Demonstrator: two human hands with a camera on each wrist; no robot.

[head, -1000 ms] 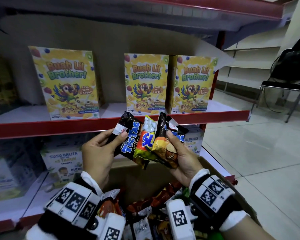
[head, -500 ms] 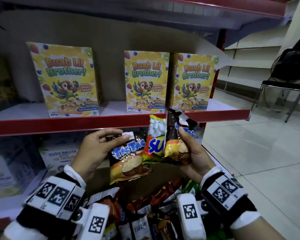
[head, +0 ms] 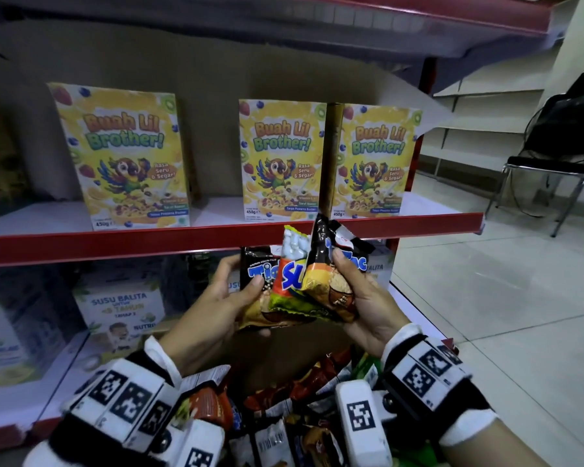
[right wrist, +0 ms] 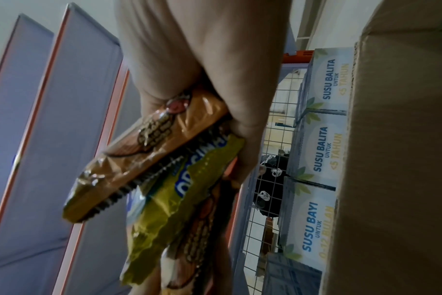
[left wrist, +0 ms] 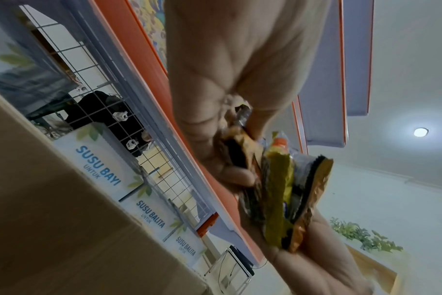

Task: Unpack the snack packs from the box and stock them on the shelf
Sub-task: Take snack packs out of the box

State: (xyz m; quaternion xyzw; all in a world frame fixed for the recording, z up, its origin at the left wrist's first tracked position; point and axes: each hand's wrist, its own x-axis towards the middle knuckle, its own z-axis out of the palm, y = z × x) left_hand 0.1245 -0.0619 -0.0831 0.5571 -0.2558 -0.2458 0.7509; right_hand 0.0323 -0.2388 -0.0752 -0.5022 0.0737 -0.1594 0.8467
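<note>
While both hands are staying up in the middle of the head view, the left hand [head: 216,305] is curling its fingers behind a black Tic Tac pack [head: 258,288] and pressing its thumb on the front. The right hand [head: 364,305] is gripping a second black Tic Tac pack [head: 327,274], with its thumb lying on the front of it. An orange and green snack pack [head: 289,281] is sitting squeezed between the two black packs, and all three are touching. They are being held just under the red edge of the shelf [head: 115,242]. More snack packs [head: 277,429] are lying in the brown box [left wrist: 50,229] at the bottom of the frame, below the hands. Three yellow cereal boxes [head: 280,160] are standing on the shelf above. White milk boxes [head: 122,315] are sitting on the lower shelf at the left. A black chair [head: 550,170] is standing on the tiled floor [head: 506,298] at the right.
</note>
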